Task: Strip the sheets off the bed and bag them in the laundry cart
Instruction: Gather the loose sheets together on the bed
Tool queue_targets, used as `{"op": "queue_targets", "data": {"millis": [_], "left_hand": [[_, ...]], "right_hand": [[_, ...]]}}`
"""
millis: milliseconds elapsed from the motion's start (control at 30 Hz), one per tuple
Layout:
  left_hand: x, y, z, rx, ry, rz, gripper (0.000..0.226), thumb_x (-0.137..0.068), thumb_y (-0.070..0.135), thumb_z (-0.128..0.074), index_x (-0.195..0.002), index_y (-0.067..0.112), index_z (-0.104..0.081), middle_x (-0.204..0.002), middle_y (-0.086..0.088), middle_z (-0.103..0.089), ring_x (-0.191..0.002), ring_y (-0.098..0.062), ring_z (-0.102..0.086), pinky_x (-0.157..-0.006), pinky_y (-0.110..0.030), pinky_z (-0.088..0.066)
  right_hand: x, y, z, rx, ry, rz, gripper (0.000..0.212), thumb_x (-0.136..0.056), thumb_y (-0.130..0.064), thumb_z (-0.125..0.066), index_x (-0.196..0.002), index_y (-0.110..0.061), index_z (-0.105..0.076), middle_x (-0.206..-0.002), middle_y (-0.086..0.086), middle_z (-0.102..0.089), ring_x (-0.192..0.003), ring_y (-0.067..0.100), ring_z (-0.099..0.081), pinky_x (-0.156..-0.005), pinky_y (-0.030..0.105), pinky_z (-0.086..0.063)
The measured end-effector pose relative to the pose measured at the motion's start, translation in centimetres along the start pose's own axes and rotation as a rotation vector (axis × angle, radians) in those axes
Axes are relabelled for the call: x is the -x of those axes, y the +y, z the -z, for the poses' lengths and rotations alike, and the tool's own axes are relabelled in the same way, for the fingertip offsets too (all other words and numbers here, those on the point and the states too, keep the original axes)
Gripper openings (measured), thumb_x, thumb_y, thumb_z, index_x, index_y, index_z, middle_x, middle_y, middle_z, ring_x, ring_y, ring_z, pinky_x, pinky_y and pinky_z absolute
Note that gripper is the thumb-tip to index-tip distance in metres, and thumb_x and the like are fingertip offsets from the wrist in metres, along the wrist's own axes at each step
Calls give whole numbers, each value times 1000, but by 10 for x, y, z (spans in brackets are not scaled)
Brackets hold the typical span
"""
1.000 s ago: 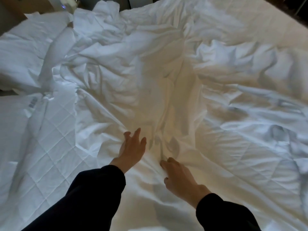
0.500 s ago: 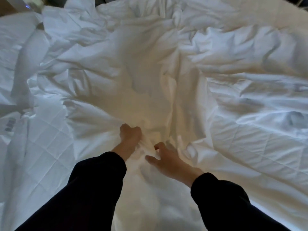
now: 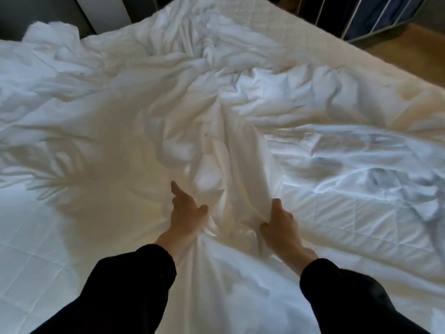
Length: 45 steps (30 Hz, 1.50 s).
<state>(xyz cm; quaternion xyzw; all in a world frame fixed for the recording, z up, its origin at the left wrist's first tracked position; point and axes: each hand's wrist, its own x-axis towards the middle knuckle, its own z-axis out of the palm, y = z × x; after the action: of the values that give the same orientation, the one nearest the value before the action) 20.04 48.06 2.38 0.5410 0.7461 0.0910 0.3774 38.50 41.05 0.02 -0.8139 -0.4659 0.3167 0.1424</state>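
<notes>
Spreading over the bed [image 3: 269, 32], the crumpled white sheet [image 3: 154, 109] is lying gathered toward the near edge. The laundry cart [image 3: 385, 18] is standing beyond the bed's far right corner. The right hand [image 3: 280, 222] is clenching its fingers round a raised fold of the sheet. The left hand [image 3: 186, 213] is resting on the sheet beside it, fingers released and forefinger straight.
</notes>
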Motion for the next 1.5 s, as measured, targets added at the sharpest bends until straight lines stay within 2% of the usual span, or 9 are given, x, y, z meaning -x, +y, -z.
{"op": "queue_targets", "data": {"millis": [233,333,533,667,800,933,1100,1300,1500], "left_hand": [[16,46,-28,-561,247,-484,53,-80,61,-49,-115,22,-57,-118,-9,-37,-110,-30,-33,-95,-40,-25],[23,50,-40,-581,143,-711,59,-84,39,-52,-139,25,-39,-135,-14,-31,-122,-33,-31,-102,-41,-24],[13,65,-56,-1101,-311,-1196,68,-92,17,-54,-149,35,-20,-159,4,-10,-147,-23,2,-117,-48,-1],[17,63,-91,-1209,-704,-851,69,-66,21,-53,-127,44,-33,-139,6,-38,-146,-29,-5,-108,-61,-21],[42,84,-107,-1394,-532,-1033,40,-76,42,-60,-114,30,-56,-97,-3,-52,-113,-32,-35,-98,-47,-28],[41,102,-114,-1132,-230,-1177,15,-85,27,-59,-90,19,-47,-71,3,-53,-73,-20,-51,-93,-34,-29],[49,112,-128,-725,-213,-1005,26,-89,20,-63,-107,16,-43,-93,-2,-65,-80,-25,-61,-68,-29,-35],[33,144,-113,-856,-265,-978,28,-88,11,-63,-116,12,-58,-111,-9,-62,-98,-28,-61,-78,-34,-46],[35,162,-113,-848,71,-1052,26,-82,4,-66,-103,8,-52,-83,-8,-64,-72,-31,-59,-68,-32,-30]], "right_hand": [[38,1,-23,249,93,532,45,-69,-22,-76,-104,-15,-48,-97,9,-53,-78,28,-55,-56,35,-46],[39,7,-5,239,-44,448,47,-90,-39,-53,-129,-18,-38,-114,6,-50,-99,28,-54,-76,38,-48],[28,66,43,173,-372,121,64,-82,-78,-31,-120,-30,-49,-112,1,-64,-104,24,-59,-89,39,-44],[34,110,59,316,-503,118,59,-79,-71,-53,-109,-20,-60,-113,5,-64,-105,24,-59,-83,31,-43],[39,122,85,453,-47,210,37,-87,-52,-58,-102,-18,-55,-101,11,-67,-98,33,-63,-69,33,-40],[38,142,105,439,291,270,35,-66,-26,-83,-69,-14,-50,-66,6,-60,-55,30,-62,-47,27,-33],[41,153,98,395,19,336,14,-83,-16,-63,-95,-11,-60,-96,8,-61,-83,34,-64,-65,36,-49],[37,182,113,315,-324,72,62,-87,-47,-53,-137,-18,-32,-118,12,-59,-109,33,-57,-90,39,-46],[38,190,129,280,178,93,14,-85,-21,-56,-93,-15,-45,-96,6,-59,-92,32,-61,-68,33,-38]]}}
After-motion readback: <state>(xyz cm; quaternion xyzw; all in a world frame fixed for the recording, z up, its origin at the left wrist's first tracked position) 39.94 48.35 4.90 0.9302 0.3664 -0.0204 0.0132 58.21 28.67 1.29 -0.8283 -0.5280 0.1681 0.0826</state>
